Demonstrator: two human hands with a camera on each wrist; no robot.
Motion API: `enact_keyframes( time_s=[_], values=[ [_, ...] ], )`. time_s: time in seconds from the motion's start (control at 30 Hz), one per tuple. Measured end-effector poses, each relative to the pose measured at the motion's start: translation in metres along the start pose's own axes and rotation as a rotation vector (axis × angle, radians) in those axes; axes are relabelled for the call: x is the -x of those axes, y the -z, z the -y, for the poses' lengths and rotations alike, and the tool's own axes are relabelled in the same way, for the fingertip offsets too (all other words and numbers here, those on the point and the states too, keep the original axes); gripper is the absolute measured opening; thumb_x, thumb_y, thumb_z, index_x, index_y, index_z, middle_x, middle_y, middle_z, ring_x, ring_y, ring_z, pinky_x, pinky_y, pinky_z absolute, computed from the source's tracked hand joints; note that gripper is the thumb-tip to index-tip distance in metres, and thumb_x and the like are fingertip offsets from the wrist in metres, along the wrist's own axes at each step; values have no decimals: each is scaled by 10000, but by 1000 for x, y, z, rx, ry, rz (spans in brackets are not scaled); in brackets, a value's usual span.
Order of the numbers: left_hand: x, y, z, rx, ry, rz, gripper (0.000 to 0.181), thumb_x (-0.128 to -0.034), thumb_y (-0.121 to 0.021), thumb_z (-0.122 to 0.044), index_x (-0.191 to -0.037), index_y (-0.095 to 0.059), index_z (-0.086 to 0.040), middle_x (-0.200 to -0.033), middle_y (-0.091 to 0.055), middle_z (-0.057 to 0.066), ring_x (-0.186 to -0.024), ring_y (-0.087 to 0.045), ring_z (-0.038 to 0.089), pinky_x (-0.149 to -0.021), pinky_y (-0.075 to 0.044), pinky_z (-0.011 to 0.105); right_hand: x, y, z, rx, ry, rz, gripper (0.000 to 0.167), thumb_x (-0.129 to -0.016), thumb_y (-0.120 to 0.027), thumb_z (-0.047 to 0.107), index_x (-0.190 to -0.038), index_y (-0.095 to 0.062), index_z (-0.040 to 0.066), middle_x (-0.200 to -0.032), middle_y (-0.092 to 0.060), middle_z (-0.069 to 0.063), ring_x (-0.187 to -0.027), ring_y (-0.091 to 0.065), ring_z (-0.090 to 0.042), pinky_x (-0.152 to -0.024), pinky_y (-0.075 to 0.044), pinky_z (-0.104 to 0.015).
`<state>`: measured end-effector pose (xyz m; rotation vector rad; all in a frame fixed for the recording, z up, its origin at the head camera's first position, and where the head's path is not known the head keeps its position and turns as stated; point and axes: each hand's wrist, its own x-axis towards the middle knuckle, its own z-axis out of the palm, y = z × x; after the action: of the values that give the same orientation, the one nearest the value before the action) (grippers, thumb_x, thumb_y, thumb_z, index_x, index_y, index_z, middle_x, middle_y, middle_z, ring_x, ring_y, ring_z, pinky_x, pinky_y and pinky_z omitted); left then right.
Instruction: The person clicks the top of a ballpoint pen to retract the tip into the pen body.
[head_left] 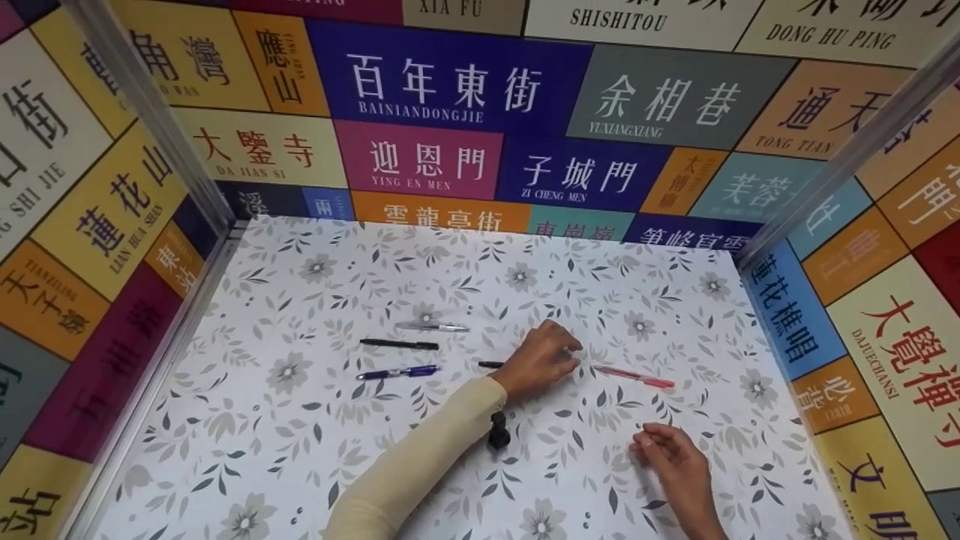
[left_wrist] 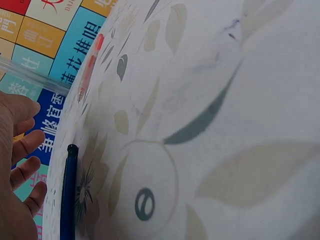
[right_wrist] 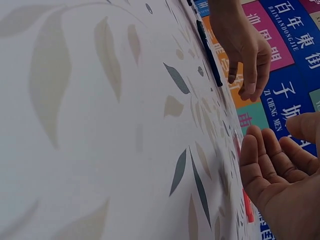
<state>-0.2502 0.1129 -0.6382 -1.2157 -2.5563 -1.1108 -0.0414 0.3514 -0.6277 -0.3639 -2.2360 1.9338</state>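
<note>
My left hand (head_left: 541, 360) is over the middle of the table with fingers loosely bent, holding nothing. Partly hidden behind it lies a dark pen (head_left: 490, 364), which looks blue in the left wrist view, where the pen (left_wrist: 69, 192) is beside the hand (left_wrist: 20, 155). Just right of that hand a red pen (head_left: 634, 376) with a clear barrel lies on the table. Nearer the front right, my right hand (head_left: 675, 459) has its fingers relaxed and slightly curved, with nothing in them. The right wrist view shows its palm (right_wrist: 280, 200) and part of the red pen (right_wrist: 248, 205).
Left of the left hand lie a clear pen (head_left: 435, 326), a black pen (head_left: 399, 344) and a blue pen (head_left: 397, 372), roughly side by side. A floral cloth (head_left: 292, 465) covers the table. Panels with lettering (head_left: 450, 82) enclose its back and sides.
</note>
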Motion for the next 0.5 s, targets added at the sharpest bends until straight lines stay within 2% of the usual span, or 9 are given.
enact_keyframes(
  time_s=[0.2,0.5],
  values=[
    [-8,-9,-2,17,-7,29,255,-1017,-775,-208,-1208,-827,-47,-1156,-806,39,-1126,-634,216,-1011,-487,307,3,5,-2,-20,11,-8,293,-1038,-699,-75,-1282,-611,-211,-1069,-760,-284,-890,-799,-194,-781,-643,-283],
    [-14,-7,-2,-15,-27,36,251,-1002,-795,-206,-1200,-831,-56,-1154,-810,30,-1108,-646,216,-968,-509,322,1,2,1,27,-53,-6,311,-1053,-706,-28,-1311,-615,-175,-1102,-770,-251,-910,-796,-163,-806,-640,-270]
  ],
)
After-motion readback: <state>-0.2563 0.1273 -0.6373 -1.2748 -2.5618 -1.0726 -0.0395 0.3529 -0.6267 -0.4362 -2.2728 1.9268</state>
